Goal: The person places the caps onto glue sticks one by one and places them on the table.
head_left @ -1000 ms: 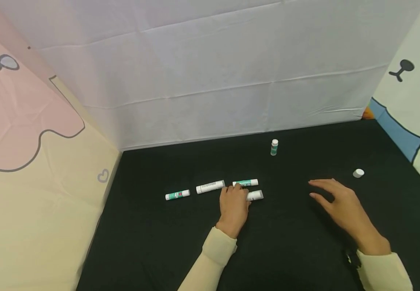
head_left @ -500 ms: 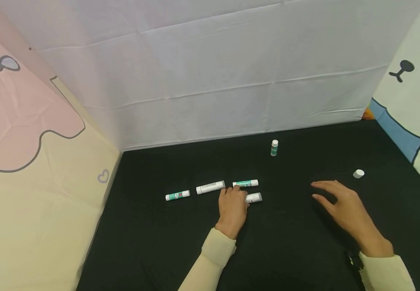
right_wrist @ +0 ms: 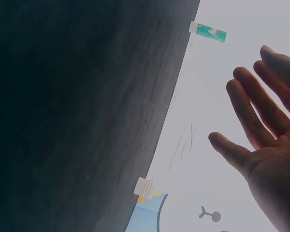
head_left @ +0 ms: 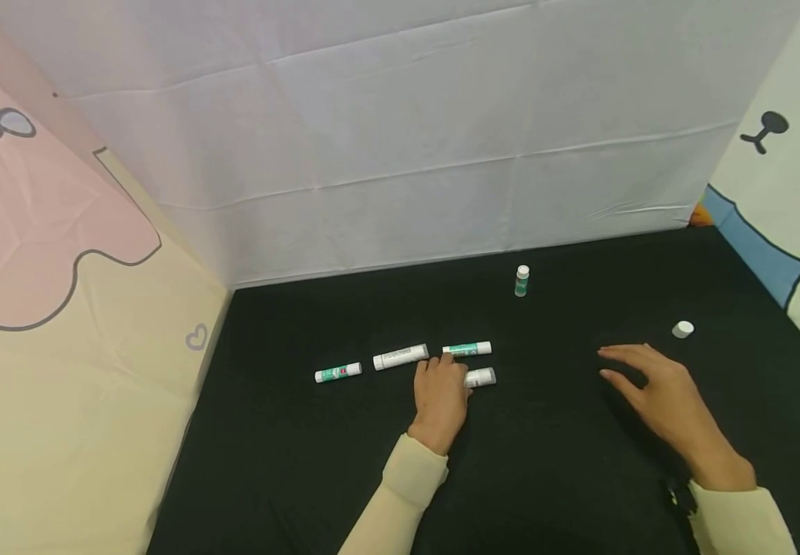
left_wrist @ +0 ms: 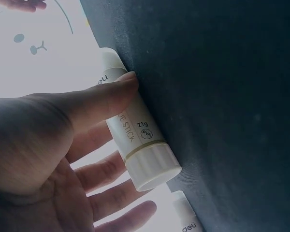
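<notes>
My left hand [head_left: 439, 397] grips a white glue stick [head_left: 481, 377] that lies on the black table. In the left wrist view the thumb lies across the glue stick's barrel [left_wrist: 140, 126], with the other fingers behind it; lettering including "21g" shows. Just beyond that hand lies a green-and-white glue stick [head_left: 467, 349], and to its left a second white glue stick [head_left: 401, 357]. My right hand [head_left: 670, 405] hovers over the right part of the table, holding nothing. Its fingers are spread and slightly bent in the right wrist view.
Farthest left lies another green-and-white glue stick [head_left: 338, 372]. Toward the back a small green-and-white glue stick [head_left: 521, 282] stands upright. A white cap [head_left: 683, 330] sits beyond the right hand. Cloth walls [head_left: 372, 154] border the table at the back and sides.
My left hand has drawn the white glue stick slightly to the left along the table. The right hand has drifted a little to the right.
</notes>
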Demonstrator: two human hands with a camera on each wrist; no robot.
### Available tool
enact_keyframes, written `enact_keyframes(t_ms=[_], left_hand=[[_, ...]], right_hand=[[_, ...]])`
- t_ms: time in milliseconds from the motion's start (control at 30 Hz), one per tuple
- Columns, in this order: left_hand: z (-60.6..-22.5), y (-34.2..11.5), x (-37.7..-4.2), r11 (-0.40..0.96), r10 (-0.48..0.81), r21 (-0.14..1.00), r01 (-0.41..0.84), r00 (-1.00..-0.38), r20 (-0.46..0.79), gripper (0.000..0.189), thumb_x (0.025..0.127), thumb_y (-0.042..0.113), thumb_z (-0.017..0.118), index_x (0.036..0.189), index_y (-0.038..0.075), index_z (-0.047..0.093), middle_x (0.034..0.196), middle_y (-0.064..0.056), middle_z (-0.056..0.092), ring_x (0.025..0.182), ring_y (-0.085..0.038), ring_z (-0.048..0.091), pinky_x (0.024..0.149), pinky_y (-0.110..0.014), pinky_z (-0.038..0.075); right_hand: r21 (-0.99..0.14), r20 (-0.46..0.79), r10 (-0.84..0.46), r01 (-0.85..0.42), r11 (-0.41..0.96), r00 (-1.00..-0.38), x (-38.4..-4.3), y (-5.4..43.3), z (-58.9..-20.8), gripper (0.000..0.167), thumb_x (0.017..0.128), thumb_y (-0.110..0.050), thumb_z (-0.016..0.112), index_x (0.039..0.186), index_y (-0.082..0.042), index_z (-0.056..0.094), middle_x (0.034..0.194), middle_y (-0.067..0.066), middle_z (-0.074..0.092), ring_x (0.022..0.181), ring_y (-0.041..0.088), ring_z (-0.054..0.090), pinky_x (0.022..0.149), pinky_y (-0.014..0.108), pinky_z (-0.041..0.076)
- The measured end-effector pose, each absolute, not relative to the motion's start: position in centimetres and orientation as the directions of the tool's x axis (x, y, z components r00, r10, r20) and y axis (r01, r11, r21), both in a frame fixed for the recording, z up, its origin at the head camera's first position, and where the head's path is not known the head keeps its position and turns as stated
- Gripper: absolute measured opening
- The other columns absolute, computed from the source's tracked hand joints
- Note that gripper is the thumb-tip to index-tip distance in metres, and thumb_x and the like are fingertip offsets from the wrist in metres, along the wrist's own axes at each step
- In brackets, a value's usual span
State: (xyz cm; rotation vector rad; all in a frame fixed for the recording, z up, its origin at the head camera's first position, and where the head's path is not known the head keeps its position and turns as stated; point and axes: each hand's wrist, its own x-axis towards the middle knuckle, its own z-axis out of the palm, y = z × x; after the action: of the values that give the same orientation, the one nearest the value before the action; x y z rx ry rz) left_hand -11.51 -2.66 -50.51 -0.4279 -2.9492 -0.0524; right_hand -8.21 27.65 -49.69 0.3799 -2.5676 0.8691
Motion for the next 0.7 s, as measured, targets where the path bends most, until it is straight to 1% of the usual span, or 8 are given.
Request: enact_keyframes(t_ms=[100,133,167,333,400,467,533,700], left_hand=[[-50.4,-2.7,-11.5,0.959,0.278,0.017,0.285,-0.947,0.159,0.024,0.078,0.033,0.094,0.096,0.021,0.084,0.098,0.0,0.072,0.088,-0.02,0.066,0.08,-0.033,0.049],[-50.4,-2.7,-11.5,0.958,0.28,0.018,0.286,-0.947,0.159,0.026,0.077,0.033,0.095,0.098,0.021,0.084,0.099,-0.001,0.072,0.088,-0.02,0.066,0.08,-0.034,0.049],[-50.3,-2.7,-11.5,0.957,0.281,0.019,0.288,-0.946,0.161,0.027,0.077,0.033,0.095,0.099,0.021,0.084,0.099,-0.001,0.073,0.089,-0.02,0.066,0.08,-0.034,0.049],[-49.5,-2.7,-11.5,0.952,0.295,0.028,0.305,-0.937,0.185,0.032,0.078,0.033,0.094,0.105,0.02,0.084,0.1,-0.001,0.072,0.091,-0.021,0.066,0.079,-0.035,0.049],[-49.0,-2.5,-11.6,0.949,0.295,0.055,0.31,-0.936,0.192,0.032,0.081,0.034,0.093,0.108,0.02,0.083,0.1,-0.001,0.071,0.091,-0.021,0.066,0.079,-0.035,0.049],[-48.4,-2.2,-11.7,0.946,0.29,0.091,0.313,-0.935,0.204,0.032,0.085,0.034,0.09,0.112,0.019,0.083,0.101,-0.001,0.071,0.092,-0.021,0.066,0.081,-0.036,0.05],[-48.0,-2.0,-11.9,0.939,0.281,0.134,0.315,-0.933,0.226,0.032,0.088,0.035,0.088,0.114,0.018,0.083,0.102,-0.001,0.071,0.092,-0.02,0.066,0.082,-0.035,0.05],[-47.6,-1.3,-12.8,0.916,0.243,0.249,0.315,-0.929,0.28,0.037,0.092,0.035,0.084,0.122,0.015,0.08,0.111,-0.001,0.075,0.097,-0.02,0.068,0.085,-0.036,0.052]], right_hand=[[-0.519,0.449,-0.112,-0.361,0.774,-0.886,-8.2,28.0,-49.7,0.043,0.077,0.009,0.087,0.117,-0.003,0.076,0.115,0.02,0.075,0.109,0.046,0.067,0.107,0.063,0.044],[-0.515,0.45,-0.107,-0.356,0.78,-0.886,-8.2,28.1,-49.7,0.043,0.077,0.009,0.087,0.116,-0.003,0.076,0.115,0.019,0.075,0.109,0.045,0.068,0.104,0.062,0.046],[-0.51,0.455,-0.101,-0.352,0.785,-0.885,-8.2,28.3,-49.7,0.043,0.076,0.009,0.088,0.116,-0.003,0.076,0.115,0.019,0.076,0.108,0.044,0.068,0.106,0.054,0.048],[-0.481,0.475,-0.08,-0.335,0.81,-0.876,-8.4,29.3,-49.6,0.046,0.074,0.01,0.088,0.117,-0.002,0.076,0.114,0.018,0.076,0.103,0.039,0.068,0.089,0.047,0.05],[-0.484,0.469,-0.071,-0.323,0.813,-0.88,-8.5,29.7,-49.4,0.046,0.075,0.011,0.087,0.118,-0.001,0.075,0.115,0.021,0.075,0.104,0.042,0.068,0.086,0.054,0.048],[-0.479,0.463,-0.058,-0.304,0.823,-0.885,-8.6,30.2,-49.4,0.045,0.076,0.011,0.086,0.118,0.0,0.074,0.116,0.023,0.074,0.105,0.044,0.068,0.087,0.055,0.048],[-0.477,0.468,-0.047,-0.298,0.827,-0.882,-8.7,30.6,-49.4,0.046,0.076,0.012,0.086,0.118,0.0,0.074,0.117,0.024,0.073,0.105,0.044,0.068,0.094,0.043,0.051],[-0.472,0.481,-0.037,-0.294,0.831,-0.876,-9.2,31.7,-49.4,0.048,0.076,0.011,0.087,0.12,0.0,0.073,0.12,0.025,0.072,0.109,0.047,0.066,0.104,0.047,0.049]])
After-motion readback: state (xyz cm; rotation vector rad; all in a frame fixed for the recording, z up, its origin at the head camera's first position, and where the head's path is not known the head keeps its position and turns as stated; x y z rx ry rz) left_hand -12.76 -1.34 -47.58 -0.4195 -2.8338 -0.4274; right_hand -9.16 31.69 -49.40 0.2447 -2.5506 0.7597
